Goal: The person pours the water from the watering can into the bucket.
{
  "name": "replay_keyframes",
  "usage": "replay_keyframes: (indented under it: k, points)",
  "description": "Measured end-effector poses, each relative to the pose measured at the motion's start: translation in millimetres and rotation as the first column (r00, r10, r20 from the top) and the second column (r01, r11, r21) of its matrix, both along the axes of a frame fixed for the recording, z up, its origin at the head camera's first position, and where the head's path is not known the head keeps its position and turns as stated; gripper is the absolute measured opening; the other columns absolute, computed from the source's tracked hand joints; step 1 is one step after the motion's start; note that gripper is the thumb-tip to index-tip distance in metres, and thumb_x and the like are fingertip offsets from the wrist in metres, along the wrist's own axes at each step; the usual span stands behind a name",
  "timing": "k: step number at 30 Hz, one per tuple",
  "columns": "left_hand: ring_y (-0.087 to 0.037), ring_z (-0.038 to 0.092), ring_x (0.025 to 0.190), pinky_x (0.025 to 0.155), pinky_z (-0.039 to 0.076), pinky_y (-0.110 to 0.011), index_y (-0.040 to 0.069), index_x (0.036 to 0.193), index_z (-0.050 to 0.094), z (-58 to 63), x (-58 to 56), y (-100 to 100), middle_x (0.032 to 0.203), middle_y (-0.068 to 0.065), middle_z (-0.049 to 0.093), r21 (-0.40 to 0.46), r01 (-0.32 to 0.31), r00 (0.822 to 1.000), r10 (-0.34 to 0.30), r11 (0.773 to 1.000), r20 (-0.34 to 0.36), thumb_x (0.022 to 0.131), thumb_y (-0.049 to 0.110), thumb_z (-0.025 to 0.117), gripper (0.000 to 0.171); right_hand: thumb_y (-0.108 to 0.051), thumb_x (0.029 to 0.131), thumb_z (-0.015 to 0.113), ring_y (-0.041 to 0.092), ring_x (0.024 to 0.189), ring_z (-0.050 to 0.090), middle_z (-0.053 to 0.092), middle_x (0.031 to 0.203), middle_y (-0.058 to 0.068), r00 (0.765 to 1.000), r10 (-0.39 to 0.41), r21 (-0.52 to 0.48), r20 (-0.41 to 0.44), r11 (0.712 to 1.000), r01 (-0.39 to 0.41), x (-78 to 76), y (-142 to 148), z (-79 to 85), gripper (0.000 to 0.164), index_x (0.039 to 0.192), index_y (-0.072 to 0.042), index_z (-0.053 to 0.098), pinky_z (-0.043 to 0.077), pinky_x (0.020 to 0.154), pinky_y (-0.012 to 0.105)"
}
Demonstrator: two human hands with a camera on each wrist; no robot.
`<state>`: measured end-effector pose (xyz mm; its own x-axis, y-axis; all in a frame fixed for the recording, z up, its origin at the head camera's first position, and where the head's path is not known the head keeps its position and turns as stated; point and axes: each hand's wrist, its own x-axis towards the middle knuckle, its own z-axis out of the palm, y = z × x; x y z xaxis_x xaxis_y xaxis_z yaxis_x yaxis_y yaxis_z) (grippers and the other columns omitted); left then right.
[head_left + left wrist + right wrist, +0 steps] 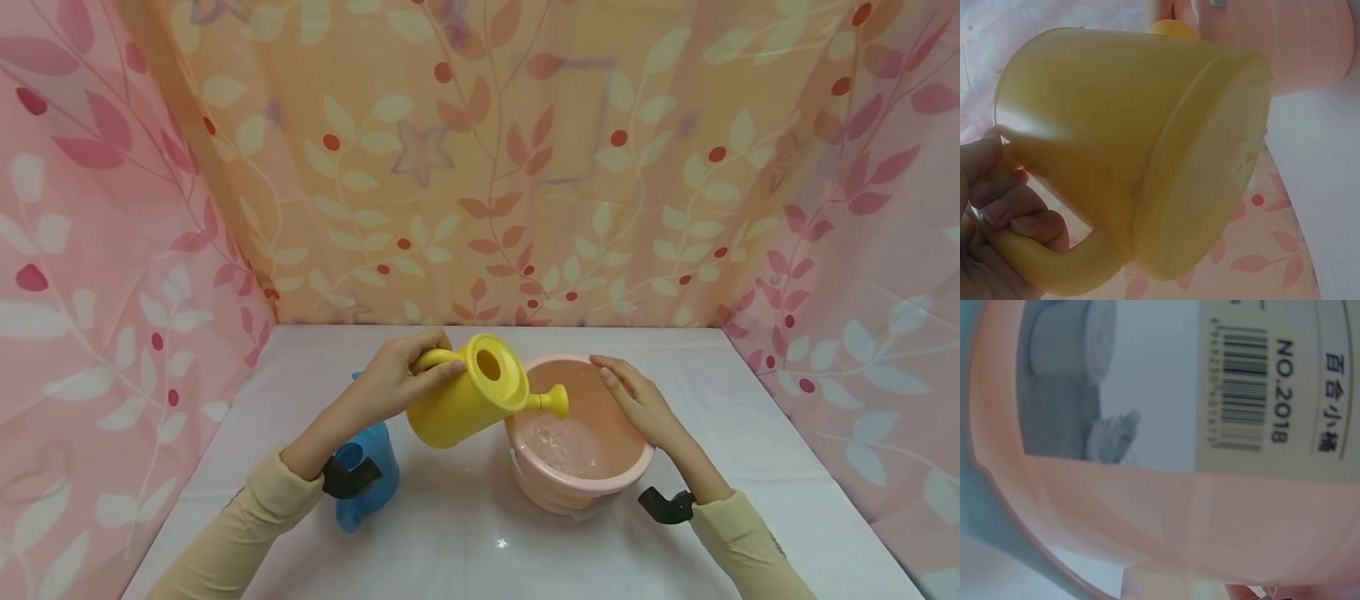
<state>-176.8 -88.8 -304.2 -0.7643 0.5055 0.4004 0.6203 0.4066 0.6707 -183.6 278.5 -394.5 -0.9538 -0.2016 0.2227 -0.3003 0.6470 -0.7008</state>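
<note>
My left hand (401, 375) grips the handle of a yellow watering can (457, 408). The can tilts to the right, its spout head over the pink bucket (581, 483). In the left wrist view, fingers (1029, 212) curl round the handle, and drops cling to the can's base. Rippled, bubbly water (562, 442) lies in the bucket. At the bucket's far right rim, my right hand (637, 400) holds on, thumb towards the inside. The right wrist view shows the bucket's outer wall (1166, 519) close up, with a barcode label; only a bit of fingers shows at the bottom.
A blue watering can (378, 475) stands on the white table cover (465, 550), partly behind my left wrist. Small wet spots lie in front of the bucket. Floral cloth walls (480, 167) enclose the table at the back and both sides.
</note>
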Motion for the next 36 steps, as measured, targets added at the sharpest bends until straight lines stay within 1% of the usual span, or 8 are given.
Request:
replay_keyframes:
  k: [4, 8, 15, 19, 23, 28, 36]
  points:
    - [-0.013, 0.041, 0.058, 0.053, 0.035, -0.023, 0.02, 0.082, 0.051, 0.8, 0.1, 0.3, 0.064, 0.002, 0.039, -0.02, -0.004, 1.0, 0.004, 1.0, 0.004, 0.086, 0.036, 0.063, 0.021, -0.033, 0.1, 0.038, 0.037, 0.125, 0.042, 0.045, 0.137, 0.015, 1.0, -0.005, -0.001, 0.009, 1.0, 0.005, 0.4, -0.4, 0.3, 0.043, 0.135, -0.009, 0.045, 0.038, 0.096, 0.058]
    - [-0.013, 0.042, 0.058, 0.053, 0.036, -0.023, 0.018, 0.085, 0.05, 1.8, 0.2, 0.4, 0.064, 0.002, 0.039, -0.037, 0.003, 1.0, -0.002, 0.999, 0.018, 0.087, 0.036, 0.062, 0.022, -0.032, 0.1, 0.039, 0.037, 0.126, 0.042, 0.045, 0.138, 0.015, 1.0, -0.009, 0.0, 0.016, 1.0, 0.009, 0.3, -0.5, 0.0, 0.042, 0.136, -0.009, 0.044, 0.037, 0.096, 0.059]
    - [-0.013, 0.043, 0.056, 0.053, 0.039, -0.023, 0.02, 0.097, 0.049, 2.4, -0.5, -0.1, 0.062, 0.002, 0.043, -0.031, 0.024, 0.999, -0.023, 0.999, 0.024, 0.089, 0.034, 0.061, 0.02, -0.03, 0.1, 0.039, 0.037, 0.126, 0.042, 0.045, 0.137, 0.015, 1.0, -0.002, -0.005, 0.006, 1.0, 0.003, 0.7, -0.1, 0.1, 0.041, 0.136, -0.009, 0.045, 0.037, 0.096, 0.059]
    - [-0.013, 0.044, 0.057, 0.053, 0.039, -0.023, 0.02, 0.096, 0.049, 2.8, -0.4, 0.0, 0.062, 0.002, 0.043, -0.02, 0.035, 0.999, -0.034, 0.999, 0.029, 0.089, 0.034, 0.061, 0.019, -0.031, 0.1, 0.039, 0.037, 0.126, 0.042, 0.045, 0.137, 0.015, 1.0, -0.002, -0.004, 0.003, 1.0, 0.002, 0.9, -0.2, 0.3, 0.042, 0.135, -0.009, 0.045, 0.037, 0.097, 0.059]
    - [-0.013, 0.045, 0.058, 0.053, 0.04, -0.023, 0.021, 0.095, 0.049, 3.2, 0.0, 0.2, 0.062, 0.002, 0.043, -0.019, 0.033, 0.999, -0.033, 0.999, 0.026, 0.089, 0.034, 0.061, 0.019, -0.032, 0.1, 0.038, 0.037, 0.126, 0.042, 0.045, 0.138, 0.015, 1.0, -0.006, -0.007, 0.015, 1.0, 0.006, 0.8, -0.7, 0.2, 0.042, 0.136, -0.009, 0.045, 0.037, 0.096, 0.059]
    - [-0.013, 0.044, 0.056, 0.053, 0.039, -0.023, 0.021, 0.094, 0.048, 3.9, -0.4, 0.5, 0.062, 0.002, 0.042, -0.027, 0.029, 1.0, -0.028, 0.999, 0.01, 0.089, 0.033, 0.061, 0.019, -0.032, 0.1, 0.038, 0.037, 0.126, 0.041, 0.044, 0.138, 0.015, 1.0, -0.009, -0.007, 0.03, 1.0, 0.009, 0.1, -1.2, 0.0, 0.042, 0.136, -0.01, 0.044, 0.038, 0.095, 0.059]
    - [-0.012, 0.042, 0.055, 0.052, 0.037, -0.023, 0.022, 0.095, 0.048, 4.6, -2.6, 0.3, 0.061, 0.002, 0.039, -0.047, 0.023, 1.0, -0.022, 0.999, 0.019, 0.089, 0.034, 0.06, 0.019, -0.03, 0.101, 0.038, 0.037, 0.125, 0.042, 0.044, 0.138, 0.015, 1.0, -0.011, -0.004, 0.027, 1.0, 0.011, -0.7, -0.4, -0.5, 0.041, 0.136, -0.01, 0.044, 0.039, 0.094, 0.059]
